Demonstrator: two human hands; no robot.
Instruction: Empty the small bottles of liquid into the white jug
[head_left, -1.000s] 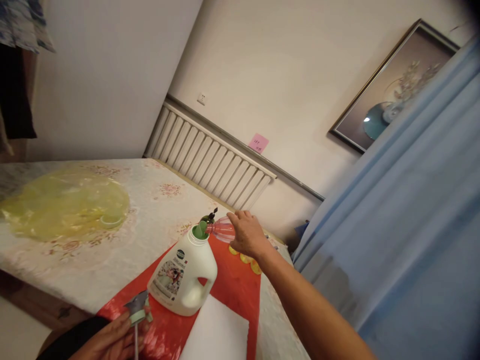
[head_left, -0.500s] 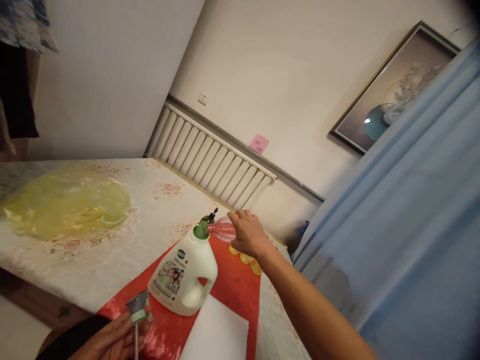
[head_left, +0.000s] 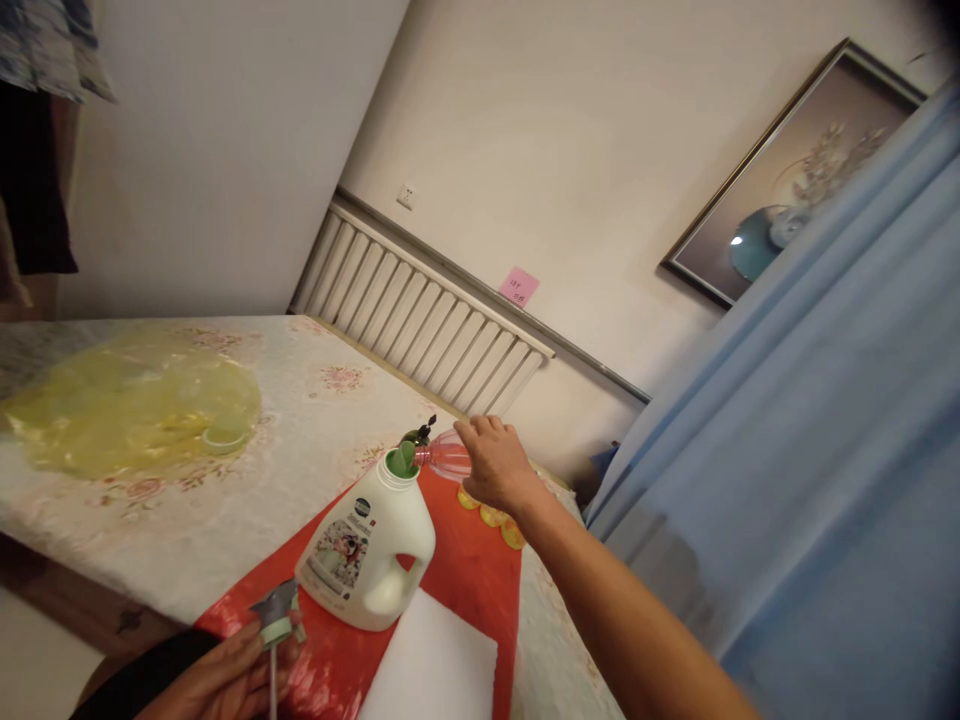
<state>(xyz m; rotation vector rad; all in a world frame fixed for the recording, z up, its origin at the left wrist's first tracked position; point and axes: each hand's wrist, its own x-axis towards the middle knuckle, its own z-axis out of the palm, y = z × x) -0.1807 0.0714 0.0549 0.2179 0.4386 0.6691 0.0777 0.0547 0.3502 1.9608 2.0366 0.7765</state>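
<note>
My right hand (head_left: 495,465) is closed around a clear pinkish bottle (head_left: 448,456), tipped on its side. Its neck points left into the green spout at the mouth of a large cream detergent jug (head_left: 367,560). The jug stands upright with a label facing me; whether liquid is flowing I cannot make out. Low at the left, my left hand (head_left: 240,665) grips a grey and pale green spray nozzle (head_left: 276,612) with its thin dip tube hanging down. Behind the jug's mouth shows a dark green thing with a black tip (head_left: 421,432), mostly hidden.
Under the jug lies a red sheet (head_left: 469,555), with white paper (head_left: 435,665) in front and several yellow round pieces (head_left: 491,516) near my right wrist. A yellow plastic bag (head_left: 135,405) rests on the flowered tablecloth (head_left: 300,440). A blue curtain (head_left: 810,430) hangs at right.
</note>
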